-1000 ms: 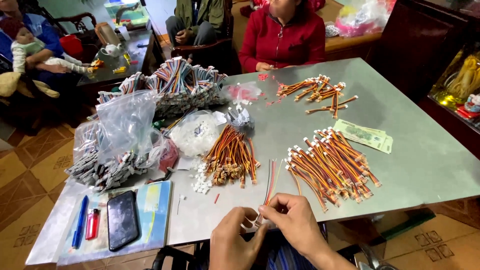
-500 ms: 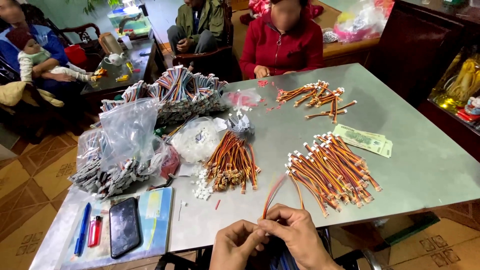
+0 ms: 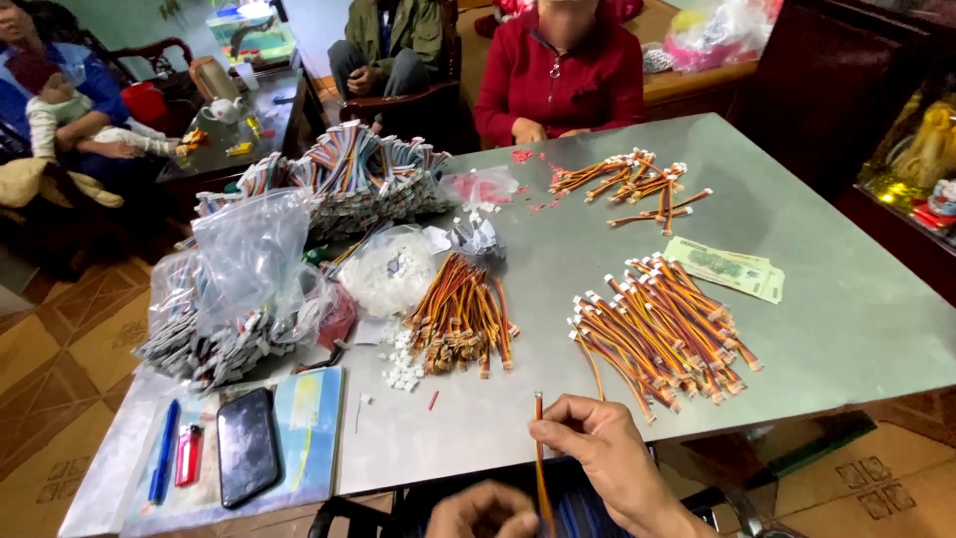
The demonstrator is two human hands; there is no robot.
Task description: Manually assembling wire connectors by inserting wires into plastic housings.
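Observation:
My right hand [image 3: 597,453] pinches a thin orange and red wire lead [image 3: 540,448] at the table's near edge, the wire standing nearly upright. My left hand [image 3: 483,513] is closed at the bottom of the view, at the wire's lower end. Just beyond the right hand lies a large pile of orange wire leads with white connectors [image 3: 662,334]. A second bundle of orange wires [image 3: 463,314] lies to the left of it, with several small white connector pieces [image 3: 403,364] beside it.
Grey metal table [image 3: 846,319]. Clear bags of multicoloured wires [image 3: 249,289] at left, another heap [image 3: 368,179] behind. Phone [image 3: 246,445], blue pen [image 3: 164,463], red lighter [image 3: 187,468] at front left. Banknotes [image 3: 727,267] at right. A person in red [image 3: 563,75] sits opposite; other people at left.
My hands have dropped toward the table's near edge. The wire, curved over the table before, now stands straight in my right hand. The view shifted slightly.

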